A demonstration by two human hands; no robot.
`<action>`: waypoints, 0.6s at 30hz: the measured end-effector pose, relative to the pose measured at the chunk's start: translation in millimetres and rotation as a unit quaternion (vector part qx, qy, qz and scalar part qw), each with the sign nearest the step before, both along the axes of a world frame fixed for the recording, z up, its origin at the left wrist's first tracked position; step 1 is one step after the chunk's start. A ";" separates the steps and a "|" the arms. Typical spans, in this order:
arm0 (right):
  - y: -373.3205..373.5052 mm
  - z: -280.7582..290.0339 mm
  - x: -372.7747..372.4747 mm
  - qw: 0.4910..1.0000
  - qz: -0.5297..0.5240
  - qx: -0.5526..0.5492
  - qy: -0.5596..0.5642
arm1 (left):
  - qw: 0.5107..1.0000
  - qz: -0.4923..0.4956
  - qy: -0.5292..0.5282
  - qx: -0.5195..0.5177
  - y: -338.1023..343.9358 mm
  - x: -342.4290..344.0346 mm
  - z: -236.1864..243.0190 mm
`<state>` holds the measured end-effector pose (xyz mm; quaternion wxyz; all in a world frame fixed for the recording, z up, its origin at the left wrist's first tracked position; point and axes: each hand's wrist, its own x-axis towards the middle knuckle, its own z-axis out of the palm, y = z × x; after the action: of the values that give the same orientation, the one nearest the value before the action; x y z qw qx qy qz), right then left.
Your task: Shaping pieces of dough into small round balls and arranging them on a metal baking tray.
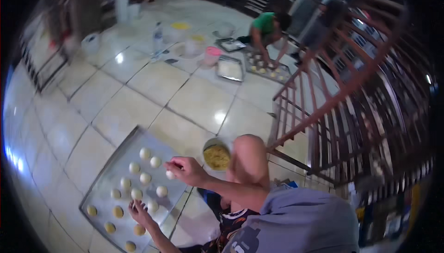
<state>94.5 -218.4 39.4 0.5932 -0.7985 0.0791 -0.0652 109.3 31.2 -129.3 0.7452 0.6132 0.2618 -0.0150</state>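
Observation:
A large metal tray [111, 160] lies on the floor in front of me, with several round dough balls on it. Pale dough balls [144, 178] fill its far part; yellow-topped ones [118, 212] sit toward the near left. My left hand [140, 214] hovers low over the tray, fingers apart, beside a pale ball [136, 194]. At the tray's right edge is my right hand [188, 170], its fingertips drawn together. A dough ball [170, 174] shows partly beneath it; what the fingertips hold, if anything, is too small to make out.
A bowl of yellow crumbly filling [216, 156] stands by my bent knee [249, 160]. Farther off, a person in green [264, 28] works over another tray [273, 73]. A pink-lidded tub [212, 55] and a water bottle [157, 37] stand nearby. Wooden railings [323, 100] rise at right.

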 end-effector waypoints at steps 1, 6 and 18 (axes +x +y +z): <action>-19.7 20.9 -10.4 0.999 0.009 -0.025 -0.019 | 0.999 -0.045 -0.025 0.004 -5.3 0.0 6.2; -116.8 77.8 -42.0 0.850 -0.160 -0.185 -0.467 | 0.987 -0.129 -0.092 -0.014 -15.0 -17.6 69.0; -183.3 -144.0 -78.2 0.957 -0.176 -0.204 0.105 | 0.881 -0.309 -0.109 0.342 76.2 -4.4 153.3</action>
<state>16.3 -401.6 -104.7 0.3853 -0.8782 0.2653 -0.0994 104.9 107.4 24.0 0.4704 0.8774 -0.0353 -0.0875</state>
